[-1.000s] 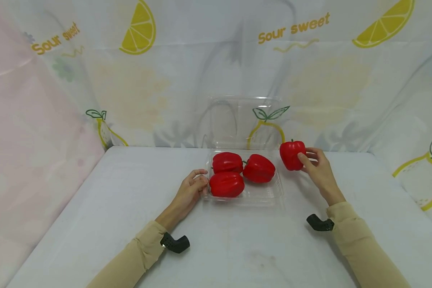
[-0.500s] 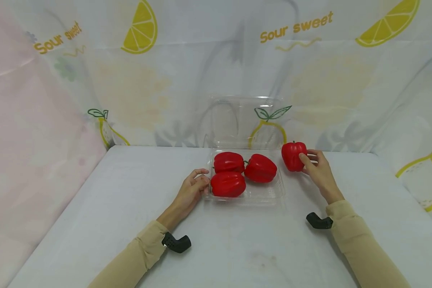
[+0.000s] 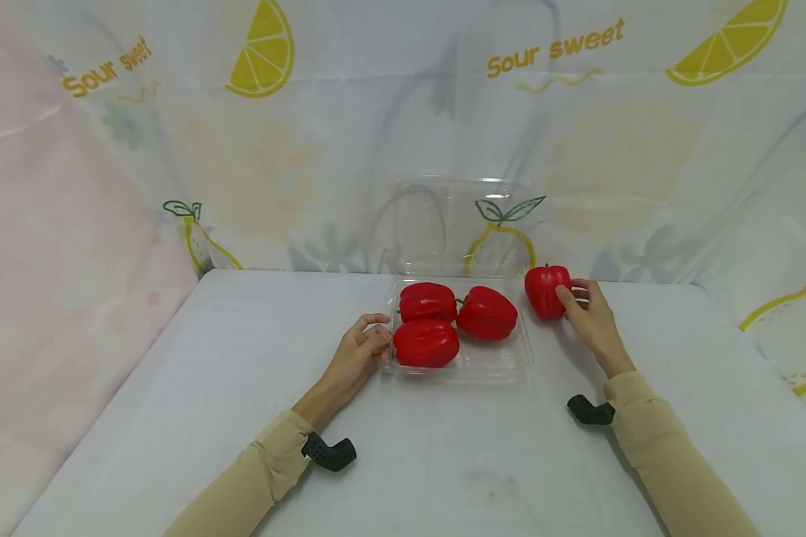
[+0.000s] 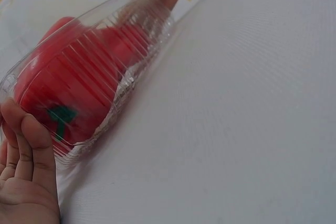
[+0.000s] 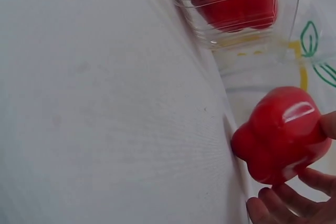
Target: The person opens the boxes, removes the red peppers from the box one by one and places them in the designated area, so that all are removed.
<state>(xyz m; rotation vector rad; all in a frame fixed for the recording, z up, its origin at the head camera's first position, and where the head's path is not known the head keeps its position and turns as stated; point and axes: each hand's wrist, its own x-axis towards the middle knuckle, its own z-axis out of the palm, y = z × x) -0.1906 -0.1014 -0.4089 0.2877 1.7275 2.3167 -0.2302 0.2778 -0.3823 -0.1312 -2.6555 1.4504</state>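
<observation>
A clear plastic clamshell box point(image 3: 493, 359) sits at the middle of the table with its lid point(image 3: 426, 224) raised at the back. Inside lie three red bell peppers: one at the back left point(image 3: 427, 301), one at the front left point(image 3: 426, 344) and one at the right point(image 3: 486, 313). My left hand point(image 3: 353, 359) pinches the box's left rim; in the left wrist view its fingertips point(image 4: 37, 131) are right at the box's edge. Right of the box, my right hand point(image 3: 594, 324) holds a fourth bell pepper point(image 3: 542, 292) upright, stem on top, between thumb and fingers.
A white cloth covers the table point(image 3: 443, 462). Behind it hangs a lemon-print curtain point(image 3: 376, 134), close to the raised lid. A pinkish cloth point(image 3: 60, 283) hangs at the left. Each sleeve carries a black wrist piece.
The view has shifted slightly. Both hands keep their holds, and the peppers in the box stay in place. My right wrist has edged a little to the left.
</observation>
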